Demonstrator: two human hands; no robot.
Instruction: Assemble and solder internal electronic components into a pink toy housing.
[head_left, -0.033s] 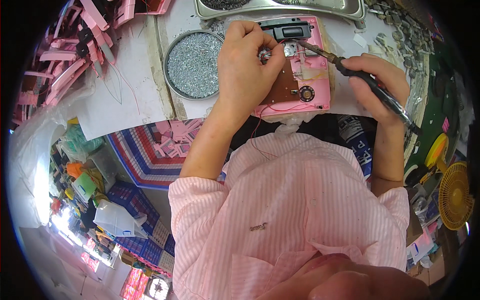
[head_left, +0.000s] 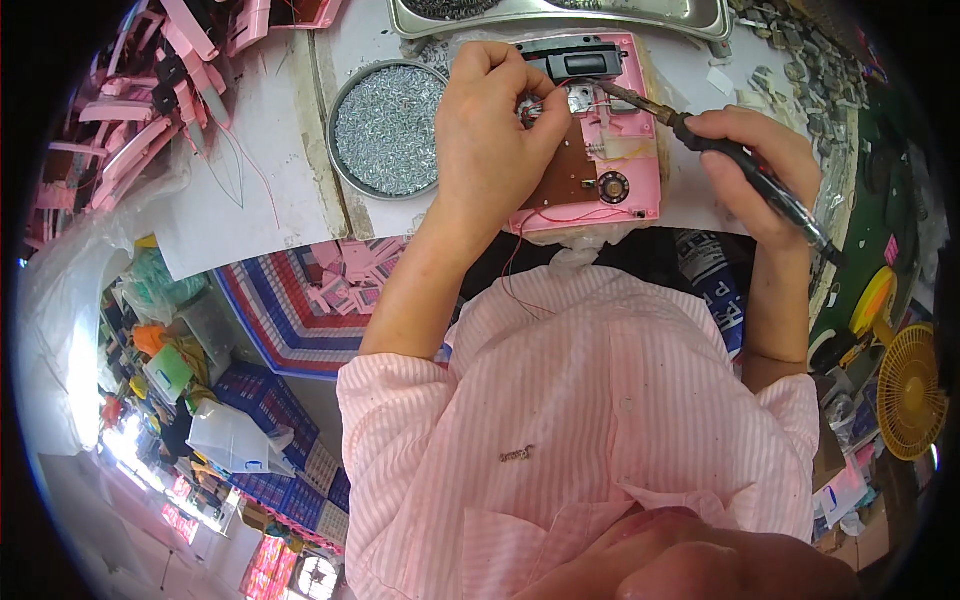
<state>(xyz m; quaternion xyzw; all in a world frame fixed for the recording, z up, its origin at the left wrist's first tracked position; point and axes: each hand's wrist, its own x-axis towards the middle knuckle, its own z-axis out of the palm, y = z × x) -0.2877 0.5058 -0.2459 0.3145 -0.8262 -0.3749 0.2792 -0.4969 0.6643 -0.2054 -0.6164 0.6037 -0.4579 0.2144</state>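
In front of me lies an open pink plastic casing [head_left: 648, 150] with a brown board [head_left: 556, 185], a small round black part [head_left: 613, 187] and thin red wires inside. A black module [head_left: 585, 63] sits at its far end. My left hand [head_left: 500, 130] is closed over the casing's left side, thumb and forefinger pinching a thin red wire [head_left: 566, 84]; its other fingers are curled. From the right, my right hand [head_left: 765, 170] grips the black handle of a soldering iron [head_left: 740, 160]. The iron's tip meets the casing just below the black module, near the pinched wire.
Left of the casing stands a round metal tin [head_left: 388, 130] full of small screws. Pink casing parts [head_left: 140, 130] with loose wires are heaped at far left. A metal tray [head_left: 560, 20] lies beyond, small grey parts [head_left: 800, 95] to the right. A yellow fan [head_left: 910, 392] stands lower right.
The soldering iron and my right hand have shifted very slightly. My left hand and the casing look the same.
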